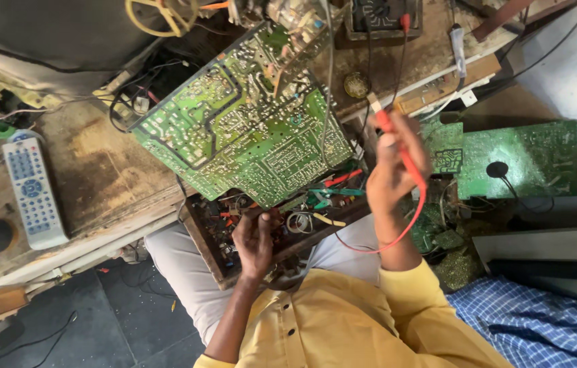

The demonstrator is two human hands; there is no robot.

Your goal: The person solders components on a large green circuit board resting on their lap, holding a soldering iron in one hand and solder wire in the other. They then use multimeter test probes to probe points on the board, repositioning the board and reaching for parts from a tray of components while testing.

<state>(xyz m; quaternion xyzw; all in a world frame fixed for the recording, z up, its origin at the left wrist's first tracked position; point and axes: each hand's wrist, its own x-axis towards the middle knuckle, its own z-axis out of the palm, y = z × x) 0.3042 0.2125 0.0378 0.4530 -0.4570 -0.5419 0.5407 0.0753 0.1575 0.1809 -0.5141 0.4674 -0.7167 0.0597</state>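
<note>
Head view: my left hand (255,235) grips the board (244,116) edge; right hand (397,160) pinches a red probe (407,160) (probing step, I judge). Next needs a steady tip.

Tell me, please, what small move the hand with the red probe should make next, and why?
Probably lower the probe tip onto the solder side of the large green circuit board. The right hand holds the red probe raised just off the board's edge, touching nothing, while the left hand props the tilted board from below, so its traces face up.
</note>
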